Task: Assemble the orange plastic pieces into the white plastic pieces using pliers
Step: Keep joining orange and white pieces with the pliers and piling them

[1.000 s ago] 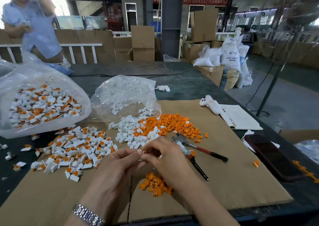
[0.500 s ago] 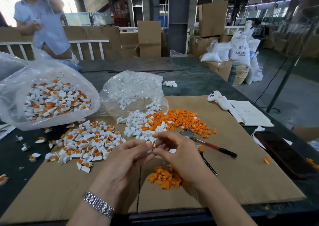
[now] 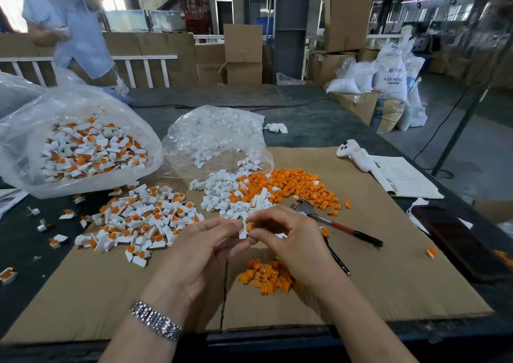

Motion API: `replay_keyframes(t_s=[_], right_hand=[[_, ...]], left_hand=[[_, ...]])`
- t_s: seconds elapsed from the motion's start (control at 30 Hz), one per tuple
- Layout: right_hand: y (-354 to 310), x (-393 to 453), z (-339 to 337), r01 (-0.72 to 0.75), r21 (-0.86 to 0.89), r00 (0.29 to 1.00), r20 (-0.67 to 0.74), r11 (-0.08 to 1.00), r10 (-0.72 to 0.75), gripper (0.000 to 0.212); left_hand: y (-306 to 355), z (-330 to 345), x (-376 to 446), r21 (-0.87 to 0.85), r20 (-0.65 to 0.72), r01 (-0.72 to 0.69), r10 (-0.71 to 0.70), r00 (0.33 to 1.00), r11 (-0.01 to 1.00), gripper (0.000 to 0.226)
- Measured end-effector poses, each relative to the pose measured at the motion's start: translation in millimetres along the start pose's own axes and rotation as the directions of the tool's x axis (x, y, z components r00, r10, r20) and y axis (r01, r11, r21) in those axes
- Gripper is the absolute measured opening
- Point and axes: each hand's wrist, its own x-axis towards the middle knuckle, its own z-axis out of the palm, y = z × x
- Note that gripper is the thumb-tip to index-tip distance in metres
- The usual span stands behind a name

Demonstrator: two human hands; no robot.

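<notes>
Over the cardboard at the desk's near edge, the left hand (image 3: 205, 246) pinches a white piece (image 3: 243, 229) while the right hand (image 3: 291, 237) pinches an orange piece (image 3: 249, 227) against it, pliers (image 3: 330, 224) lying just beside.

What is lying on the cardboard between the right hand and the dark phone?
In the head view, the pliers lie there, handles toward the phone, right of the right hand; beyond them is bare cardboard.

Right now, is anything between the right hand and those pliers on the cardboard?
Nothing visible blocks it. The pliers lie just right of the right hand, which pinches an orange piece against the white piece in the left hand.
</notes>
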Motion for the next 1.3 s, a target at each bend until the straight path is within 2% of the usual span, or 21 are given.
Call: replay_keyframes(t_s=[0.27,0.5,0.6,0.67,0.7,0.73,0.8,0.83,0.9,1.0,1.1,1.2,1.3], right_hand=[[-4.5,0.4,-0.9,0.078,-0.084,0.997,0.014,0.993,-0.077,0.023],[-3.0,-0.8,-0.6,0.114,-0.117,0.993,-0.001,0.986,-0.115,0.021],[1.3,0.6,-5.4,0.037,-0.043,0.999,0.004,0.998,-0.037,0.026],[10.4,5.6,-16.3,-0.062,-0.159,0.994,-0.095,0.985,0.048,0.027],[17.0,9.2,-24.4,-0.15,-0.3,0.983,-0.15,0.942,0.109,0.029],[23.1,11.8,-32.1,-0.255,-0.457,0.964,-0.19,0.852,0.186,0.032],[33.8,14.2,-43.7,-0.419,-0.678,0.902,-0.238,0.603,0.36,0.044],[38.6,14.4,-47.5,-0.448,-0.728,0.873,-0.232,0.518,0.428,0.049],[43.9,15.0,-52.0,-0.435,-0.773,0.851,-0.185,0.462,0.491,0.051],[42.1,17.2,-55.1,-0.354,-0.815,0.881,-0.127,0.458,0.456,0.035],[33.0,18.9,-56.9,-0.334,-0.806,0.895,-0.108,0.489,0.433,0.024],[21.5,20.6,-60.4,-0.35,-0.71,0.909,-0.099,0.611,0.405,0.025],[-2.0,20.2,-65.5,-0.404,-0.447,0.899,-0.033,0.798,0.437,0.02]], left_hand=[[1.1,-0.4,-0.8,0.123,-0.032,-0.059,0.063,0.997,0.991,0.023],[-0.8,-0.7,-0.1,0.115,-0.024,-0.07,0.073,0.997,0.991,0.023],[-1.0,0.2,2.1,0.05,-0.014,-0.066,0.067,0.998,0.997,0.022],[0.2,0.8,3.6,-0.03,0.003,-0.054,0.054,0.999,0.998,0.014],[1.1,0.5,4.1,-0.056,0.006,-0.047,0.048,0.999,0.997,0.013],[1.8,-1.2,4.4,-0.067,0.004,-0.042,0.042,0.999,0.997,0.015],[2.6,-3.6,5.3,-0.074,0.003,-0.032,0.033,0.999,0.997,0.027],[2.5,-3.6,5.4,-0.082,0.005,-0.025,0.025,1.0,0.996,0.032],[1.8,-1.8,6.0,-0.1,0.003,-0.01,0.01,1.0,0.995,0.038],[1.1,1.0,8.1,-0.108,-0.003,-0.001,0.0,1.0,0.994,0.038],[1.9,2.8,9.0,-0.107,-0.022,0.0,-0.002,1.0,0.994,0.037],[3.6,4.4,11.0,-0.099,-0.061,-0.013,0.007,0.998,0.995,0.038],[5.7,6.1,13.9,-0.123,-0.074,-0.035,0.026,0.997,0.992,0.035]])
